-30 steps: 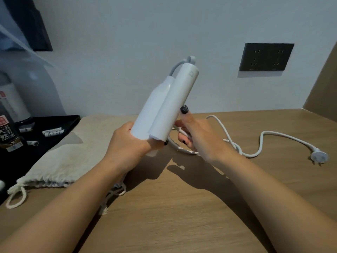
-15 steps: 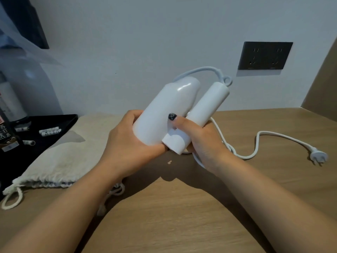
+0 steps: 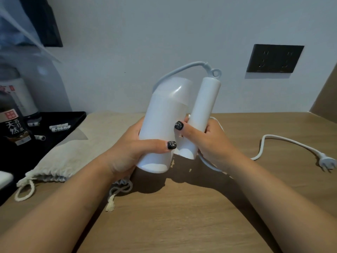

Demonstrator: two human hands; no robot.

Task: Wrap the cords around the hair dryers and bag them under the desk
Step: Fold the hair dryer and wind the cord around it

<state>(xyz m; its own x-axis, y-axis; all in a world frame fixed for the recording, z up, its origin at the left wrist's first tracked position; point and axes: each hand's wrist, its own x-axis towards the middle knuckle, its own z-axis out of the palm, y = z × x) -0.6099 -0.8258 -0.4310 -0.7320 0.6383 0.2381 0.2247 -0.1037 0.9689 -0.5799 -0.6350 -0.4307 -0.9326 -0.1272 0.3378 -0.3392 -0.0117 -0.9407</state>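
A white folding hair dryer [image 3: 165, 123] is held upright above the wooden desk [image 3: 182, 216], its handle [image 3: 203, 114] folded alongside the barrel. My left hand [image 3: 127, 152] grips the barrel near its lower end. My right hand [image 3: 209, 141] holds the handle, thumb across the front. The white cord [image 3: 284, 142] loops over the top from the handle's end, passes behind my right hand and trails loose across the desk to its plug [image 3: 327, 162] at the right. A beige drawstring bag [image 3: 73, 152] lies flat at the left.
A black tray [image 3: 60, 136] with small packets and a dark bottle [image 3: 13, 128] stands at the left edge. A black wall socket [image 3: 275, 58] is on the wall at the right. A side panel rises at the far right.
The dryer has been turned and lowered from a steep tilt to a more upright hold close to me. My right hand moved from the cord onto the folded handle.
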